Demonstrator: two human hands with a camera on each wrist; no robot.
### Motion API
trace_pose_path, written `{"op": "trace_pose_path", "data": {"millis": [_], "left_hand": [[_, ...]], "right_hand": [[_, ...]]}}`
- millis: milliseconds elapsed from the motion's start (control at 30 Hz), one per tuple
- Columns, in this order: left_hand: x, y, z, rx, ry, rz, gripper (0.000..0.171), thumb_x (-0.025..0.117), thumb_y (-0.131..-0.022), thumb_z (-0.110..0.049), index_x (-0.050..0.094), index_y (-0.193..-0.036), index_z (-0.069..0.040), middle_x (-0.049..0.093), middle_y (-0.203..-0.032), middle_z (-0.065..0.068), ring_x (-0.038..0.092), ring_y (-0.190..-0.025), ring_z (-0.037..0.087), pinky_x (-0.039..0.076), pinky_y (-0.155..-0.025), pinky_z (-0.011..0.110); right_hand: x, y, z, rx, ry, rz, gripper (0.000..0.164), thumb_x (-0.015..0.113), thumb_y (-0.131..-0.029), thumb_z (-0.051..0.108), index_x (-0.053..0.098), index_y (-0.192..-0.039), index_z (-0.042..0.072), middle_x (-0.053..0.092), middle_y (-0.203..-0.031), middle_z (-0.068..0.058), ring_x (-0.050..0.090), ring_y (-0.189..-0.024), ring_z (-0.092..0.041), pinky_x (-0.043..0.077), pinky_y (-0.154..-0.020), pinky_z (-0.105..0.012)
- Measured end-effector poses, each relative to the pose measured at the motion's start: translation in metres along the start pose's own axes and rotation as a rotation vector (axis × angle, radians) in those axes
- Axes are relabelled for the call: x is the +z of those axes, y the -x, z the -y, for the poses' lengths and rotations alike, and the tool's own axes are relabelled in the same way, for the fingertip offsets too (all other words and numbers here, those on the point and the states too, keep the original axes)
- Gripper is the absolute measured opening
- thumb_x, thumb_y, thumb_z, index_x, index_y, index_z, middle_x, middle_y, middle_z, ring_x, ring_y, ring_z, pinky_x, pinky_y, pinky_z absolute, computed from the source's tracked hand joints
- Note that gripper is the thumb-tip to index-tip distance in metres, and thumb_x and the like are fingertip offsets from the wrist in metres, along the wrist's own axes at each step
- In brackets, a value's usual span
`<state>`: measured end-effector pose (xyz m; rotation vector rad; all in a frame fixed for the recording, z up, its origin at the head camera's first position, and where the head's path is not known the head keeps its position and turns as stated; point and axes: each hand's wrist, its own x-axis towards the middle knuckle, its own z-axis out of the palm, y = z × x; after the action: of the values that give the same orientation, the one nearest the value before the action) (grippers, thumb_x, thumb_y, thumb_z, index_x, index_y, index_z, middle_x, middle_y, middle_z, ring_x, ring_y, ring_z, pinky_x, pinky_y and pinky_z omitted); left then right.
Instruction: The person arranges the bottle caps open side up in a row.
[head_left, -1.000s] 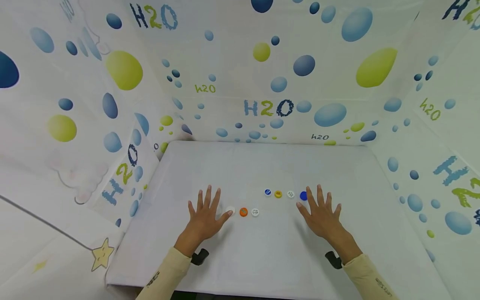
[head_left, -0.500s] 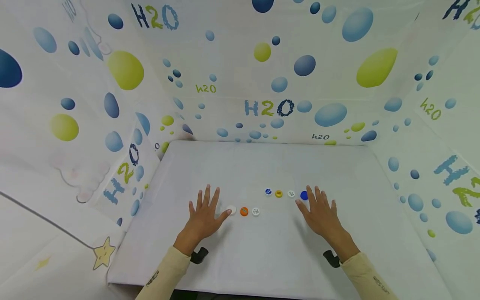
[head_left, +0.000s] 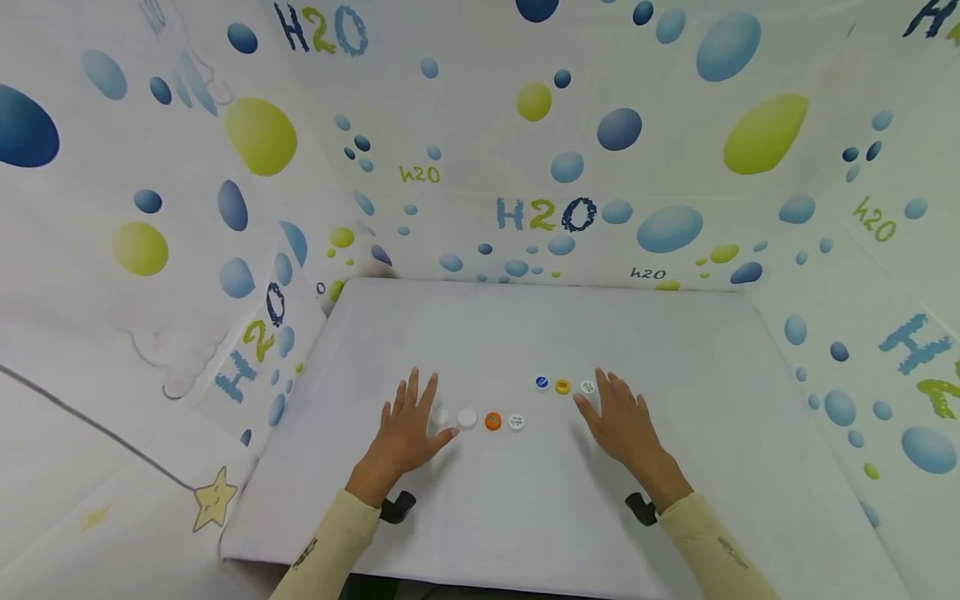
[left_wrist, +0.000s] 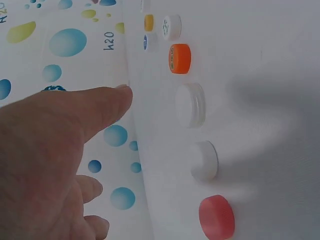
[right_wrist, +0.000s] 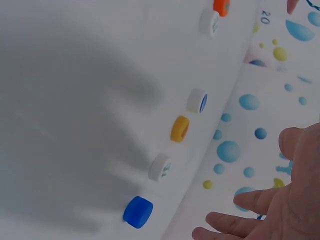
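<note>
Bottle caps lie in two rows on the white-covered table. Fingers spread, my left hand (head_left: 405, 433) hovers over the left row's outer end. That row has a red cap (left_wrist: 217, 217), hidden under the hand in the head view, two plain white caps (head_left: 467, 418), an orange cap (head_left: 492, 422) and a printed white cap (head_left: 516, 422). My right hand (head_left: 624, 425), fingers extended, is above the right row's outer end. There sit a blue-and-white cap (head_left: 542, 383), a yellow cap (head_left: 562, 387), another printed white cap (head_left: 587, 387) and a blue cap (right_wrist: 138, 212), which the hand covers in the head view. Both hands hold nothing.
The white tabletop (head_left: 525, 508) reaches back to a wall sheet (head_left: 465, 100) printed with blue and green bubbles and H2O lettering. Similar sheeting stands on both sides. Black camera mounts (head_left: 397, 507) are worn at the wrists.
My right hand has shifted left along its row, now covering the blue cap in the head view. My left hand stays nearly in place. The head view has turned slightly left.
</note>
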<state>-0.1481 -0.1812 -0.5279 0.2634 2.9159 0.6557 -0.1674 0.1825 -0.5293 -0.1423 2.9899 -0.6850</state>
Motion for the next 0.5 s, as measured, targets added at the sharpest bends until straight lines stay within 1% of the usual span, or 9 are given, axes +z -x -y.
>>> {"op": "trace_pose_path", "data": {"millis": [100,333,500], "left_hand": [[0.001,0.001,0.002,-0.005,0.001,-0.006,0.099,0.073,-0.099,-0.046,0.015,-0.169,-0.008,0.0,-0.175,0.026,0.009,-0.159,0.054,0.02,-0.117,0.078],[0.002,0.003,0.007,-0.017,-0.011,-0.029,0.095,0.074,-0.098,-0.042,0.021,-0.167,-0.004,0.008,-0.173,0.029,0.015,-0.158,0.054,0.023,-0.117,0.077],[0.002,0.005,0.01,-0.031,0.023,-0.029,0.094,0.074,-0.098,-0.041,0.022,-0.167,-0.003,0.008,-0.174,0.028,0.014,-0.158,0.054,0.022,-0.118,0.076]], "right_hand": [[0.003,-0.002,0.007,0.001,0.001,0.013,0.074,0.046,-0.111,0.045,0.027,-0.163,-0.005,0.03,-0.166,-0.032,0.029,-0.154,-0.05,0.02,-0.119,-0.076],[0.014,-0.012,0.019,-0.011,-0.002,0.008,0.074,0.047,-0.111,0.046,0.028,-0.163,-0.004,0.032,-0.166,-0.031,0.031,-0.154,-0.049,0.025,-0.118,-0.074],[0.022,-0.017,0.027,-0.003,0.003,0.021,0.075,0.047,-0.11,0.048,0.03,-0.163,-0.001,0.034,-0.166,-0.029,0.033,-0.154,-0.047,0.027,-0.12,-0.07]]}}
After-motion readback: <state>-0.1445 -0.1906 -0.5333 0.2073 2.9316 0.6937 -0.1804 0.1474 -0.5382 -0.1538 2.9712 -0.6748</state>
